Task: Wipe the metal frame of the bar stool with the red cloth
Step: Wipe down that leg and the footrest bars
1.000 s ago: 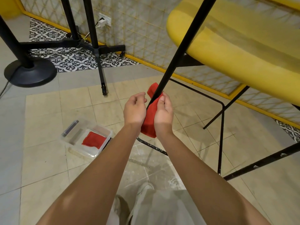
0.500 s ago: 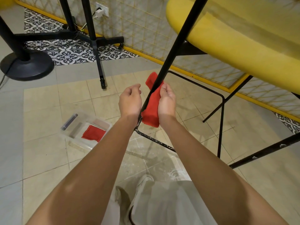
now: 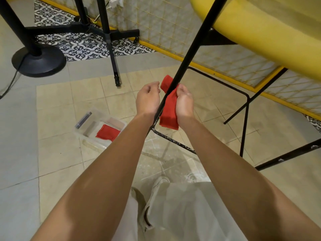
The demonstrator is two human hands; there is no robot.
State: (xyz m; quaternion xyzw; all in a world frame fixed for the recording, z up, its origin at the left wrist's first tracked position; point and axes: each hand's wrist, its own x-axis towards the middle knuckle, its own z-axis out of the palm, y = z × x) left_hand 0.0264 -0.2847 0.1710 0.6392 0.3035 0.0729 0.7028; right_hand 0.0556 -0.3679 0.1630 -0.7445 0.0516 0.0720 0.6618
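Below the yellow seat point(image 3: 260, 32), on the slanting black leg point(image 3: 191, 47) of the bar stool, the red cloth point(image 3: 169, 110) is pressed against the metal by the right hand point(image 3: 184, 101). That hand is curled closed around the folded cloth, with the fingers bent in at the top, so the fabric lies along the right side of the leg and hangs past the wrist towards the lower bend of the frame. Holding it folded and lengthwise probably lets a long strip of cloth bear on the tube at once, which suits sliding along the leg.

The left hand point(image 3: 147, 100) sits just beside the leg on the other side, loosely curled with the fingers half closed. It seems to hold nothing; whether its fingertips touch the cloth's upper end or the leg cannot be told. It is likely there to steady the leg or to catch the cloth's free end.

On the tiled floor point(image 3: 57, 105) to the left lies a clear plastic box point(image 3: 97, 126) with a second red cloth point(image 3: 107, 133) and a dark, slim object inside, kept within reach, presumably as spare supplies. The footrest bar point(image 3: 173, 141) below the hands shows pale specks, so that part looks not yet cleaned.

No brand, label or readable writing appears anywhere.
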